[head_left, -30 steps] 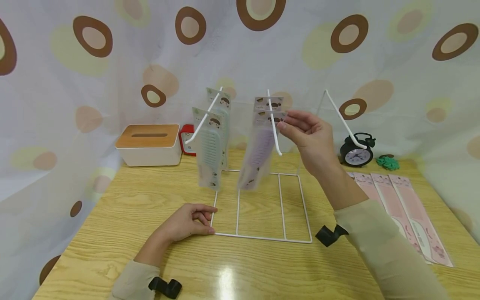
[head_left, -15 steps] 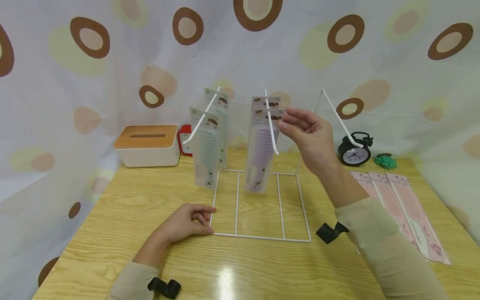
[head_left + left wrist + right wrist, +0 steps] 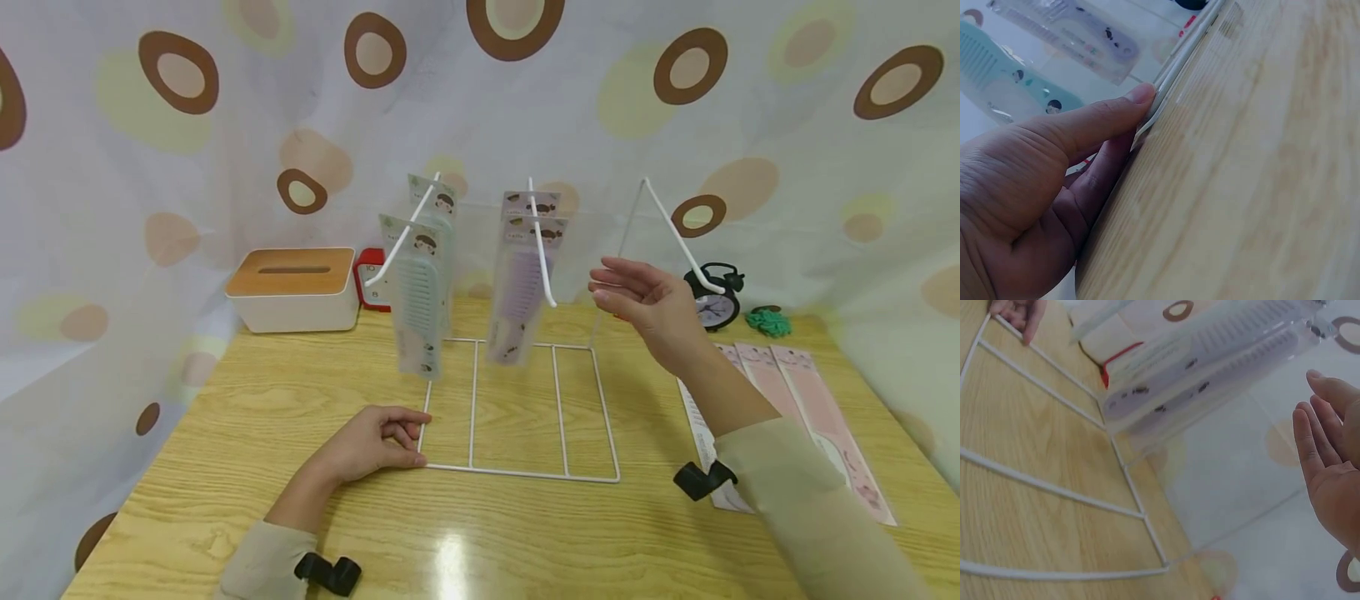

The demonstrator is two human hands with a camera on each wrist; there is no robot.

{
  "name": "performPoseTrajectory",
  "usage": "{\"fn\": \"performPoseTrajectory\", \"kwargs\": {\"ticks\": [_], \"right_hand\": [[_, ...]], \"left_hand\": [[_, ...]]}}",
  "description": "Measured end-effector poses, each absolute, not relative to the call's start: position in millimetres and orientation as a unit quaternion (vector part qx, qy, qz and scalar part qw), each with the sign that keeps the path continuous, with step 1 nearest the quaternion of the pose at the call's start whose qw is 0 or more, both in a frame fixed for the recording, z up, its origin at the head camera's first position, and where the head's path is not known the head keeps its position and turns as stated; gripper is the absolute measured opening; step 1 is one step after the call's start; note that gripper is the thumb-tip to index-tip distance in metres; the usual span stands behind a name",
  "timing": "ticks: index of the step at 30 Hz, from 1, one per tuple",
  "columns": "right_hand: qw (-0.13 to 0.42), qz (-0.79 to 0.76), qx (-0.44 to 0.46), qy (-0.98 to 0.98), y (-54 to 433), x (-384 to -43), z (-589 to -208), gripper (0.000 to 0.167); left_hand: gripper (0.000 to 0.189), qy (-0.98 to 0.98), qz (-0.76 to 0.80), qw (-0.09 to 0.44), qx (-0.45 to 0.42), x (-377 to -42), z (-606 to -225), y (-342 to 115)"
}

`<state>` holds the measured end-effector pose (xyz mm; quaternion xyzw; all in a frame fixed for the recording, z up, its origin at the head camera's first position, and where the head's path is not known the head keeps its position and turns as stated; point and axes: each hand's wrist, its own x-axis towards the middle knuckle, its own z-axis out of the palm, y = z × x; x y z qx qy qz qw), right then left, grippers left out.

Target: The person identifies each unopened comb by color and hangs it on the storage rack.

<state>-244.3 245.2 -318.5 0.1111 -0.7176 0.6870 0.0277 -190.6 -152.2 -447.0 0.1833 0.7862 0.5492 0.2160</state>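
Observation:
A white wire rack [image 3: 525,474] stands on the wooden table, with three raised prongs. My left hand [image 3: 378,442] holds its front left corner, the thumb [image 3: 1141,94] against the wire. Packaged green combs [image 3: 417,304] hang from the left prong, one behind another. On the middle prong [image 3: 542,262] hang two packaged purple combs [image 3: 521,287]. Nothing hangs on the right prong [image 3: 675,233]. Between the middle and right prongs, my right hand [image 3: 660,317] is held in the air with extended fingers, apart from the purple combs and holding nothing.
Several flat pink packages [image 3: 813,400] lie at the right, partly behind the right forearm. Along the back stand a tissue box [image 3: 300,312] with a wooden lid, a red clock [image 3: 366,275], a black alarm clock [image 3: 716,312] and a green bundle [image 3: 768,322].
My right hand has let go of the front purple comb's package and moved right, away from it. The purple combs have swung on their prong. My left hand stays at the rack's corner.

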Motion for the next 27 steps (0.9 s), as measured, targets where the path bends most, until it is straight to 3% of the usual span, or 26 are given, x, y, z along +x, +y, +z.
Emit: {"fn": "performPoseTrajectory", "kwargs": {"ticks": [8, 16, 27], "right_hand": [[-0.008, 0.648, 0.083, -0.757, 290, -244, -356, 0.056], [-0.016, 0.467, 0.07, -0.881, 339, -247, -380, 0.068], [-0.044, 0.354, 0.061, -0.932, 390, -258, -402, 0.07]], "left_hand": [[0.059, 0.787, 0.549, 0.212, 0.185, -192, -448, -151], [0.059, 0.785, 0.551, 0.214, 0.187, -192, -447, -152], [0.059, 0.781, 0.554, 0.217, 0.188, -193, -448, -152]]}}
